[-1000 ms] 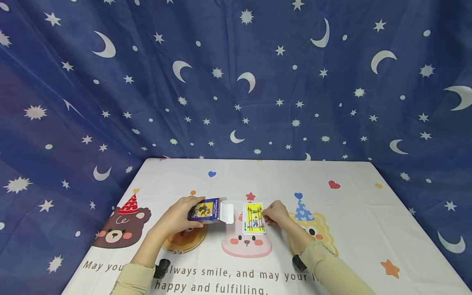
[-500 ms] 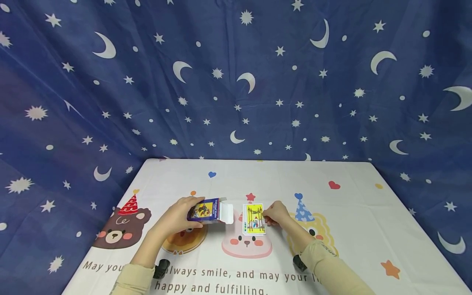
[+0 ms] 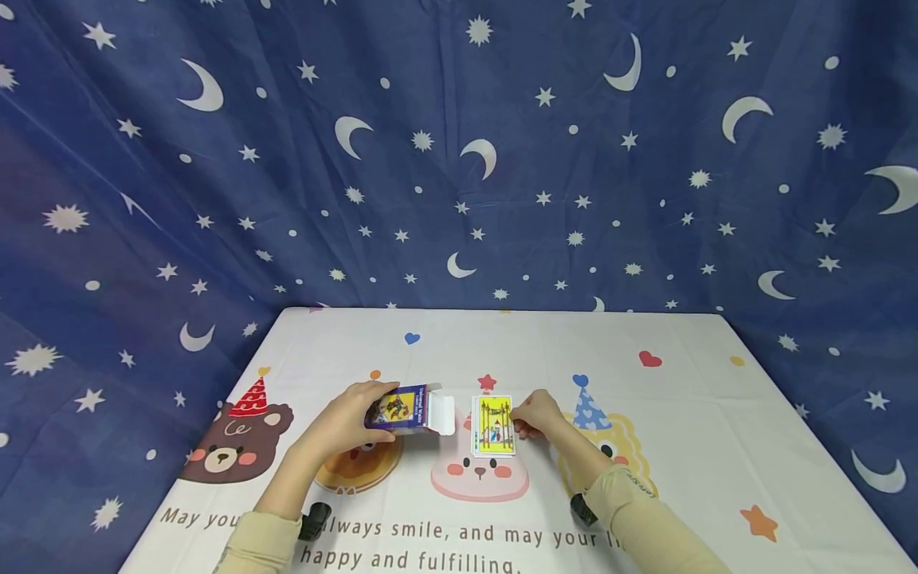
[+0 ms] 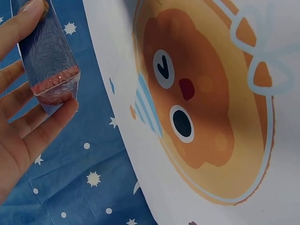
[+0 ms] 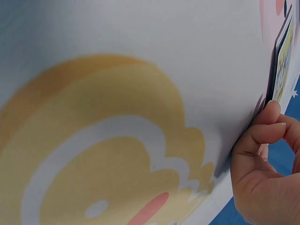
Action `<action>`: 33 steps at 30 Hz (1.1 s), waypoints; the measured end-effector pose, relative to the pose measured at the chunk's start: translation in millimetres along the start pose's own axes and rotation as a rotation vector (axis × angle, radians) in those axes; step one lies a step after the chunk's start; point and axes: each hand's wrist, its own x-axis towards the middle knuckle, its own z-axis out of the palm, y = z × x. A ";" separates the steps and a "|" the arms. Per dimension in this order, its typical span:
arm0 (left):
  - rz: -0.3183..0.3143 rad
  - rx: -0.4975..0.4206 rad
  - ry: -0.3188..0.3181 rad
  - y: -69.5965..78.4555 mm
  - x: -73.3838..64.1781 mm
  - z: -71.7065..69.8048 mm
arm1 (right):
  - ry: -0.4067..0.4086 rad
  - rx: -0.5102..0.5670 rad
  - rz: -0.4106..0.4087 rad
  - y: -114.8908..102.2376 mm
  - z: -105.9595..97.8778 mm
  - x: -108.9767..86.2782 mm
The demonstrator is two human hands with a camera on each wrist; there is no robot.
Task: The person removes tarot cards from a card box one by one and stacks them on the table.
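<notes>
Card stack (image 3: pixel 495 429) sits between the right hand (image 3: pixel 539 414), pinching its edge, and the left hand (image 3: pixel 350 418), grasping the box (image 3: pixel 398 410), flap (image 3: pixel 441 415) open. Apparent step: securing the stack; the next move likely calls for keeping it square.

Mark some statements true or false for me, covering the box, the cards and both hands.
1. The left hand holds the box. True.
2. The box is shut. False: its white flap stands open.
3. The right hand is at the right edge of the cards. True.
4. The pile shows a plain back on top. False: the top card shows a yellow picture.
5. The cards are between the two hands. True.
</notes>
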 end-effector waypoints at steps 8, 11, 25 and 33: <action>0.001 0.001 0.002 0.3 0.5 -0.2 | 0.000 -0.010 -0.009 0.0 0.3 1.6; -0.003 0.004 0.004 0.0 0.4 -1.0 | 0.002 -0.014 -0.005 0.0 0.2 1.5; -0.004 0.006 0.001 -1.5 -0.8 -0.4 | -0.012 0.027 0.013 -0.4 1.3 -2.3; 0.004 0.001 0.004 -0.4 -0.8 -1.6 | -0.008 0.027 0.008 -1.6 2.9 -3.3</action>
